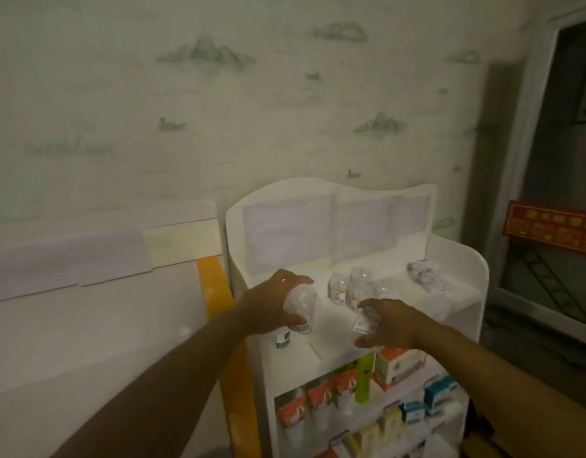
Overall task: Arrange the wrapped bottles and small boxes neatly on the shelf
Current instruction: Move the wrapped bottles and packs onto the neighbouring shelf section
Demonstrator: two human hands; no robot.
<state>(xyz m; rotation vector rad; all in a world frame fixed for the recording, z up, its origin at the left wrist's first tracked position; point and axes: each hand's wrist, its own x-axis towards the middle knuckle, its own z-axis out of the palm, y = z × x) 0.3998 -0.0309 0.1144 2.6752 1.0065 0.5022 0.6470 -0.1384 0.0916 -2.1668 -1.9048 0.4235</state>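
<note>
Midway: I'm gripping a wrapped bottle (301, 304) in left hand (271, 305), right hand (389, 323) pinching another (364, 322); top shelf (331, 338) bottles (349, 287) standing unaligned.

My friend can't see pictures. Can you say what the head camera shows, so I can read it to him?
Two hands reach to the top of a white shelf: the left hand grips a wrapped bottle, and the right hand holds a small wrapped item. More wrapped bottles stand behind, and colourful small boxes fill the lower shelves.
</note>
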